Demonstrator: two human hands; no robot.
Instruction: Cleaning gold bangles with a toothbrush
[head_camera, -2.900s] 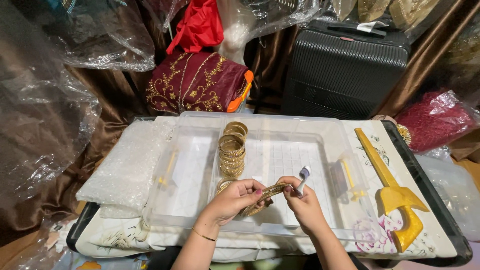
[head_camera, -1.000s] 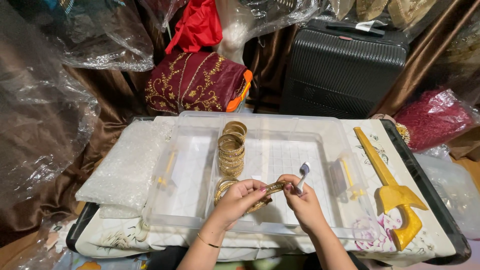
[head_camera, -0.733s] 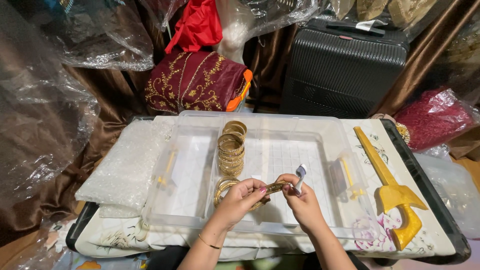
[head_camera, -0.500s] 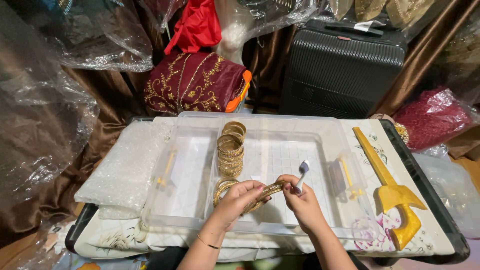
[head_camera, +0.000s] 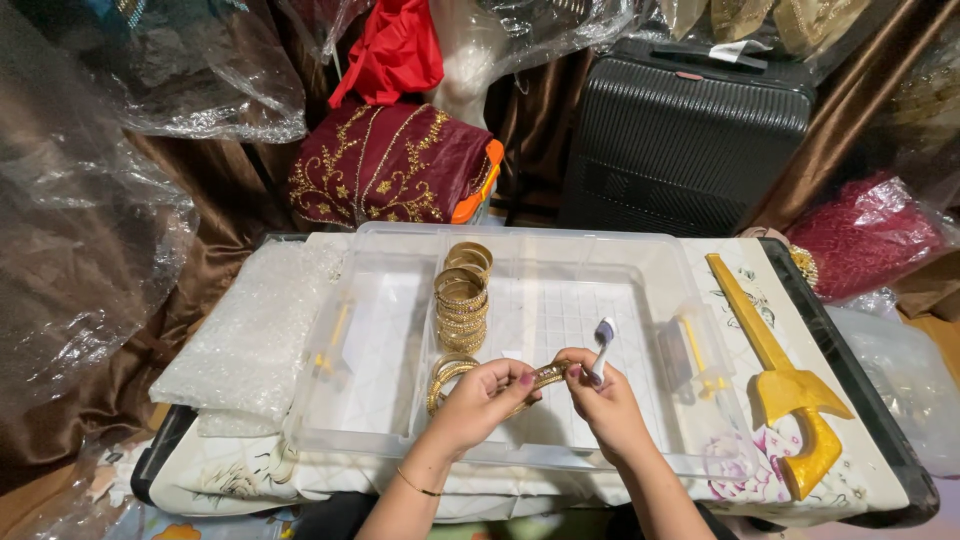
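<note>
1. While the left hand (head_camera: 478, 398) curls its fingers round a gold bangle (head_camera: 545, 376), pinching it firmly, the right hand (head_camera: 604, 402) grips a small brush (head_camera: 603, 345) with its pale bristled head pointing up, right beside the bangle.
2. Both hands hover over the near part of a clear plastic bin (head_camera: 640, 270), a shallow rectangle with a gridded floor and yellow latches on its sides.
3. A stack (head_camera: 462, 297) of round, glittering gold bangles stands in the bin's middle, and a few loose ones (head_camera: 447, 375) lie just by the left hand.
4. A sheet of bubble wrap (head_camera: 255, 335), pale and bumpy, lies left of the bin.
5. A yellow, sword-shaped plastic piece (head_camera: 782, 385) rests on the right, on a flower-printed cloth (head_camera: 735, 478).
6. Behind stand a ribbed black suitcase (head_camera: 685, 145) and a maroon cushion (head_camera: 385, 170) with gold embroidery, amid crinkled clear plastic.
</note>
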